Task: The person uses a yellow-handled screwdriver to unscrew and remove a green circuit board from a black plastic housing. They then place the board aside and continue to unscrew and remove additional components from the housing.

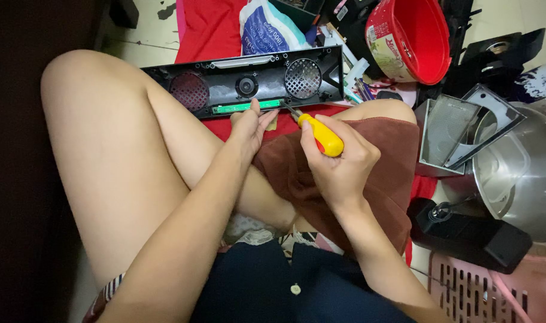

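Right hand: clenched around the yellow-handled screwdriver, tip angled at the panel's lower edge.
Left hand: released, fingers resting on the green circuit strip, holding nothing.
Black speaker panel: lies on the red cloth just beyond the knees.
Risk: the tip could slip, I judge, and jab the nearby left fingers or scratch the strip, since the panel rests loose on soft cloth.

Yellow-handled screwdriver, black speaker panel with green strip, red bucket

Pale worn floor, red cloth
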